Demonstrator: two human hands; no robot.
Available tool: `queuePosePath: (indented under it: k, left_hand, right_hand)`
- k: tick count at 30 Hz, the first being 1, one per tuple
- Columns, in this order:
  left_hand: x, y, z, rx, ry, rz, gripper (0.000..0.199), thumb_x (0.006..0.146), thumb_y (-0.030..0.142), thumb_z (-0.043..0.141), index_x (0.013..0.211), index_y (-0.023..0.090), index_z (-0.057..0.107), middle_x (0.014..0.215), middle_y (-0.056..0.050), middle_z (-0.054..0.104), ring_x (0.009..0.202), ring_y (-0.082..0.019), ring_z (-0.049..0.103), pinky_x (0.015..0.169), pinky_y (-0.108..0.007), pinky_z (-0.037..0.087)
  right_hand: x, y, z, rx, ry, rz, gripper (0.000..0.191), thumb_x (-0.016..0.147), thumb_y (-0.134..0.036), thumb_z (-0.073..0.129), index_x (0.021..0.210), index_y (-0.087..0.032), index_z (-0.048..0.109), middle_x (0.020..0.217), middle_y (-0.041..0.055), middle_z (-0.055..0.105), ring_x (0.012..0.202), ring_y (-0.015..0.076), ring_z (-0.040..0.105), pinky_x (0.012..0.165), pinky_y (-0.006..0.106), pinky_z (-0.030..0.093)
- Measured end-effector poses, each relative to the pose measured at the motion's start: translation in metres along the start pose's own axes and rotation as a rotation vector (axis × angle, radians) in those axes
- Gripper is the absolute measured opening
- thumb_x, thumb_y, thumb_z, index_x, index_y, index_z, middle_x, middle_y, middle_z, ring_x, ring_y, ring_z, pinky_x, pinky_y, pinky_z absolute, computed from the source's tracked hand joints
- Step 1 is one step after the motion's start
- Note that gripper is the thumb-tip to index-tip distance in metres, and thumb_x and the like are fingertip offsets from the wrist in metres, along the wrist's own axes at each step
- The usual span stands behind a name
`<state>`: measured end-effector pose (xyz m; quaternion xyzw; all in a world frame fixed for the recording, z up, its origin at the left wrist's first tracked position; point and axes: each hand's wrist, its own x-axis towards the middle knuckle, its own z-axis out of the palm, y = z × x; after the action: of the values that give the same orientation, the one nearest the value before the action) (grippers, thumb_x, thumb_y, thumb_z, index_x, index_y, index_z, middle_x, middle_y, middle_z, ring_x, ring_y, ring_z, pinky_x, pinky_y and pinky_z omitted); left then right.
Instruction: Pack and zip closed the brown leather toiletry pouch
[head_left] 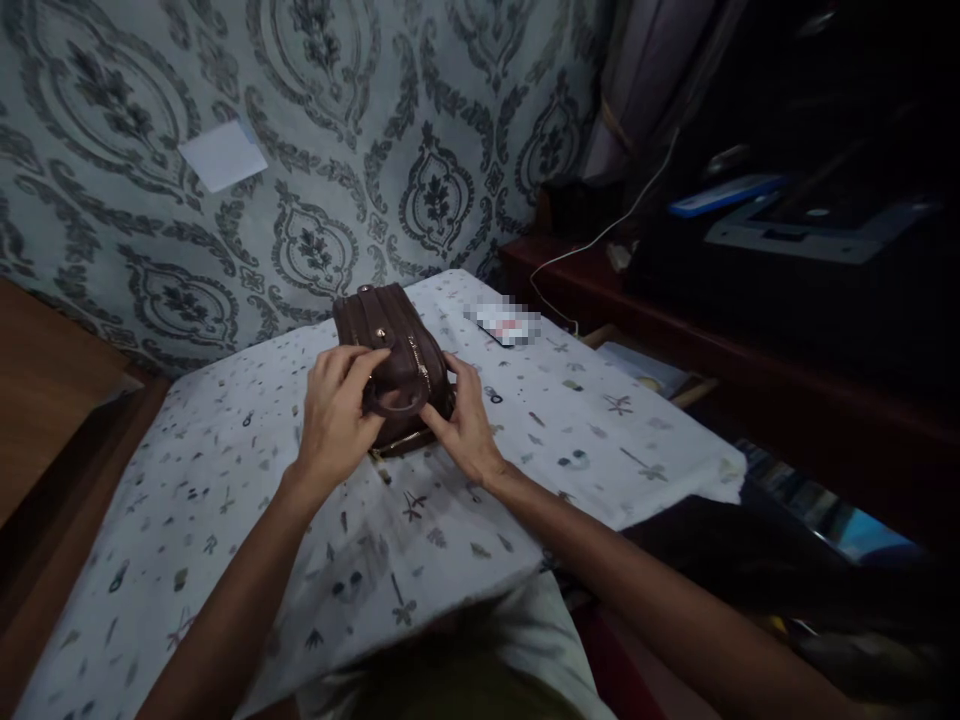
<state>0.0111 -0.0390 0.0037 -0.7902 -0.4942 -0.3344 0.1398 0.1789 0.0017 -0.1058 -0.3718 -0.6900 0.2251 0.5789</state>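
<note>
Head view shows both our hands on a small brown leather bag standing on the bench, which wears a white patterned cloth. Our left hand is closed on the bag's near end by its loop handle; our right hand presses its fingers against the zippered side. A blurred card lies well beyond.

Dim, dark right side; edges warped
</note>
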Motion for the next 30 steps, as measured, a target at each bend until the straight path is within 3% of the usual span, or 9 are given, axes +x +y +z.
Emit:
queuePosePath:
  k: [5, 11, 16, 23, 30]
  left_hand:
    - [-0.012, -0.011, -0.005, 0.029, 0.046, 0.018, 0.016, 0.094, 0.021, 0.061, 0.109, 0.02, 0.068, 0.104, -0.008, 0.066, 0.101, -0.025, 0.06, 0.088, -0.037, 0.05]
    - [-0.015, -0.009, -0.002, 0.039, 0.106, 0.002, 0.016, 0.093, 0.011, 0.055, 0.102, 0.019, 0.067, 0.103, -0.008, 0.067, 0.101, -0.024, 0.06, 0.088, -0.037, 0.051]
    - [-0.015, -0.01, -0.003, -0.03, 0.162, -0.011, 0.011, 0.092, 0.014, 0.058, 0.094, 0.02, 0.067, 0.095, -0.006, 0.066, 0.097, -0.023, 0.06, 0.085, -0.038, 0.051]
    - [-0.022, -0.013, -0.005, -0.056, 0.106, 0.007, 0.007, 0.093, 0.022, 0.061, 0.092, 0.02, 0.068, 0.096, -0.006, 0.069, 0.098, -0.024, 0.062, 0.089, -0.043, 0.048]
    - [-0.03, -0.016, -0.008, -0.064, 0.048, 0.045, 0.011, 0.092, 0.017, 0.058, 0.095, 0.022, 0.067, 0.097, -0.006, 0.069, 0.101, -0.024, 0.063, 0.091, -0.043, 0.047]
  right_hand:
    - [0.0, 0.002, 0.001, -0.018, 0.015, -0.015, 0.074, 0.094, -0.059, 0.058, 0.152, -0.022, 0.031, 0.144, 0.0176, 0.047, 0.135, 0.034, 0.046, 0.115, 0.061, 0.041]
    - [0.0, 0.0, 0.0, -0.044, 0.007, -0.018, 0.075, 0.094, -0.062, 0.056, 0.152, -0.022, 0.031, 0.144, 0.0184, 0.048, 0.135, 0.0345, 0.046, 0.112, 0.061, 0.044]
    - [0.0, 0.002, 0.001, -0.073, -0.003, -0.026, 0.075, 0.095, -0.063, 0.056, 0.153, -0.024, 0.029, 0.143, 0.0185, 0.048, 0.135, 0.0348, 0.046, 0.112, 0.062, 0.043]
    - [0.0, 0.004, 0.001, -0.081, -0.01, -0.037, 0.077, 0.095, -0.065, 0.053, 0.155, -0.023, 0.027, 0.144, 0.0186, 0.047, 0.136, 0.0347, 0.046, 0.113, 0.063, 0.042]
    - [-0.001, 0.003, -0.001, -0.067, -0.023, -0.027, 0.076, 0.096, -0.063, 0.053, 0.154, -0.023, 0.027, 0.145, 0.0185, 0.046, 0.137, 0.0346, 0.045, 0.114, 0.062, 0.041]
